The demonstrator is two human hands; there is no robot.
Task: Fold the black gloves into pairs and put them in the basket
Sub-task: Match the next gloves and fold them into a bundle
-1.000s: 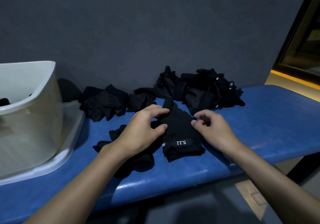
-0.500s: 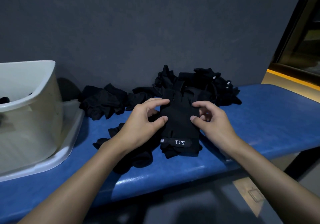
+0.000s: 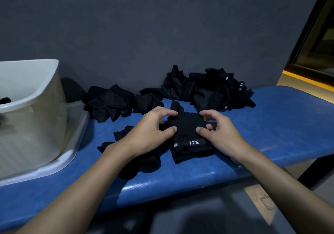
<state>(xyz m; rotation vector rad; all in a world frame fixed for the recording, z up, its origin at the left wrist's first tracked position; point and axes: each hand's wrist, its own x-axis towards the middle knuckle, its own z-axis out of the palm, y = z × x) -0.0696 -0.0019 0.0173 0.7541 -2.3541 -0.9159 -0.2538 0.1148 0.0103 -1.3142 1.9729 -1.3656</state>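
Blue bench (image 3: 280,125): smooth, glossy, vinyl-like, w/ light streaks on front edge. Mid-bench glove (image 3: 188,125): black matt cloth, soft; its strap (image 3: 194,142) smoother, white printed lettering. At bench back, glove pile (image 3: 213,89): same matt black fabric, creased. At bench left end, basket (image 3: 41,107): off-white smooth plastic, slight sheen. Behind bench, wall (image 3: 162,25): dark grey, matt.

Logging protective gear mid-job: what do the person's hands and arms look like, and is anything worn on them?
The left hand and right hand are bare: no gloves, rings or wristbands show. The left forearm and right forearm are bare too, with no sleeve, watch or marking visible down to the picture's edge.
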